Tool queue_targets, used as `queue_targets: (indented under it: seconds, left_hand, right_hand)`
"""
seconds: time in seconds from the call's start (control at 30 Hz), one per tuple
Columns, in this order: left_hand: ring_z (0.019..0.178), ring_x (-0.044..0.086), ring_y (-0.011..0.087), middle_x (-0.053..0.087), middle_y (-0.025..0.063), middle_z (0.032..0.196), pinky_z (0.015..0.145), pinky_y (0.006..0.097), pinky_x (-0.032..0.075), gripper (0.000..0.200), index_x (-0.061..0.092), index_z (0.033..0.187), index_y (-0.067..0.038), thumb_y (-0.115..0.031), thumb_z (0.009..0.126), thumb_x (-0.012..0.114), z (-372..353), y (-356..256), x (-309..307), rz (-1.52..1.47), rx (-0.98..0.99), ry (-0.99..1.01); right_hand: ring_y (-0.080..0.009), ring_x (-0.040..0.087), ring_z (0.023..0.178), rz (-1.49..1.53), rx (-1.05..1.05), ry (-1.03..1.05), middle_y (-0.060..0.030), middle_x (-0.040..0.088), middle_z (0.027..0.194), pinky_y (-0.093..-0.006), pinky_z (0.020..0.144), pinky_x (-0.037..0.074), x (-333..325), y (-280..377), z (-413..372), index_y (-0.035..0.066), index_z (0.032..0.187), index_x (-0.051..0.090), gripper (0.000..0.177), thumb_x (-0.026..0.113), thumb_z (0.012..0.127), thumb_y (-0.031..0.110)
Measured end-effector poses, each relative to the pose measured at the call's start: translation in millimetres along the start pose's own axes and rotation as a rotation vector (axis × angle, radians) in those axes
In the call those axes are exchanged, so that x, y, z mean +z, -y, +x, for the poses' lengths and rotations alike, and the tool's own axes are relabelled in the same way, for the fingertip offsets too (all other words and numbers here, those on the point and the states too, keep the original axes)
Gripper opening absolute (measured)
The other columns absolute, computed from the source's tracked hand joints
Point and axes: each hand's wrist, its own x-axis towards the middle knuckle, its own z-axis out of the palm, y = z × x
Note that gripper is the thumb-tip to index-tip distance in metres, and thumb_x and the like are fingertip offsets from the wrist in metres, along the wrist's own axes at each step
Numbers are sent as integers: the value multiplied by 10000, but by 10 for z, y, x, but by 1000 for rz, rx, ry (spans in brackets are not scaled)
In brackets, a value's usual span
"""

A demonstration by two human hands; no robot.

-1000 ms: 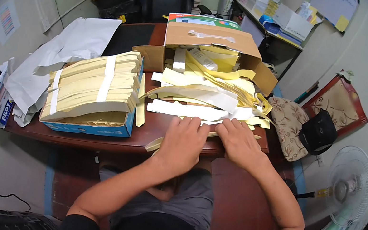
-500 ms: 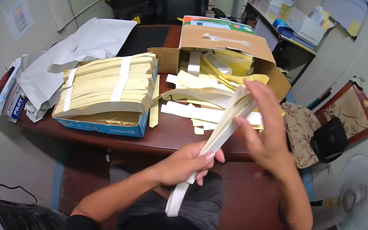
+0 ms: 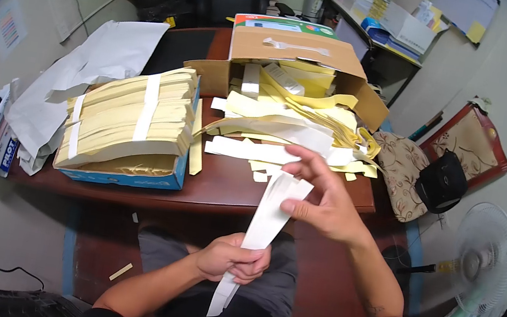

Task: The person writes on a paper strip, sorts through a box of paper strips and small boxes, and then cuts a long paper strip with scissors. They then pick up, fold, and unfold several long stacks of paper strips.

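Left hand (image 3: 234,260): closed round the lower part of the strips, thumb across their face.
Right hand (image 3: 325,206): partly open at the upper end, thumb on or just over the face, index finger raised above the top; cannot tell how firmly it holds, if at all.
Strips (image 3: 267,217): a white paper bundle, slanted over the lap, just in front of the desk (image 3: 223,183), top fanned slightly apart.
Desk: loose paper (image 3: 251,151) lies beyond the hands, before the carton (image 3: 300,53); the blue box (image 3: 160,182) of banded paper is to the left.
Hidden: strips inside the left fist; some right fingertips behind the bundle.
Hard to make out: fan (image 3: 482,261) blades, blurred.
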Motion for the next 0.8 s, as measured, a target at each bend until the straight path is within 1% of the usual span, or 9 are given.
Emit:
queue_targets:
  seconds: [0.03, 0.17, 0.3, 0.37, 0.43, 0.5, 0.53, 0.63, 0.8]
  left_hand:
    - [520, 345, 57, 336, -50, 608, 508, 231, 350, 335, 565, 873, -42, -311, 1070, 529, 3, -7, -19, -61, 11, 88]
    - [524, 359, 57, 404, -33, 621, 529, 238, 379, 332, 598, 864, -28, -319, 1024, 607, 6, -131, -15, 208, -77, 55]
    - [530, 355, 73, 419, -29, 639, 528, 269, 340, 317, 608, 932, -10, -287, 1075, 552, 81, -294, 73, 336, -49, -244]
    - [492, 278, 66, 349, -44, 620, 506, 265, 309, 309, 578, 923, -35, -275, 1101, 500, 67, -375, 53, 235, -9, -218]
    - [482, 257, 67, 300, -49, 613, 501, 260, 313, 313, 549, 902, -52, -275, 1107, 470, 58, -443, -8, 152, 123, -269]
    - [486, 273, 63, 296, -56, 598, 503, 246, 331, 305, 540, 917, -56, -281, 1109, 468, 47, -563, -110, 96, 211, -298]
    - [482, 275, 65, 302, -55, 599, 504, 249, 334, 302, 539, 917, -59, -284, 1107, 472, 34, -614, -136, 84, 235, -297]
    - [475, 279, 69, 308, -52, 604, 503, 258, 339, 297, 539, 921, -63, -288, 1103, 472, 40, -748, -184, 84, 296, -305]
    - [487, 289, 65, 302, -51, 623, 507, 265, 338, 302, 502, 944, -82, -296, 1125, 391, 28, -803, -352, -6, 314, -253]
  right_hand:
    - [-103, 588, 1089, 142, 53, 61, -59, 583, 1263, -265, 936, 509, 23, -13, -15, 50, 1547, 388, 848, 849, 842, 146]
    - [-126, 653, 951, 14, 87, 154, -49, 696, 1011, -292, 864, 539, 149, -101, -81, 22, 1250, 670, 385, 786, 893, 108]
    - [-137, 672, 848, -347, -145, 143, -49, 730, 902, -305, 818, 549, 225, -120, 37, -13, 1032, 745, 134, 733, 930, 73]
    - [-103, 663, 902, -480, -52, 136, -55, 741, 960, -293, 813, 543, 11, 71, 144, -28, 1050, 727, 157, 715, 946, 89]
    - [-73, 626, 850, -505, -118, -226, -39, 733, 910, -279, 746, 525, -317, 82, 393, -39, 1035, 729, 160, 703, 962, 101]
    - [-146, 662, 741, -1024, -256, -443, -108, 734, 825, -293, 716, 527, -871, 52, 663, -12, 973, 747, 105, 714, 918, 72]
    - [-335, 721, 854, -1215, -111, -425, -175, 749, 919, -402, 772, 562, -1012, 126, 732, 4, 956, 752, 163, 761, 837, 116]
    - [-298, 701, 784, -1588, 48, -284, -142, 744, 868, -408, 753, 549, -1208, 87, 866, 30, 992, 753, 265, 817, 776, 169]
    - [-356, 718, 900, -1541, 175, -257, -145, 762, 917, -453, 817, 561, -1380, 79, 1035, 61, 959, 791, 230, 790, 760, 177]
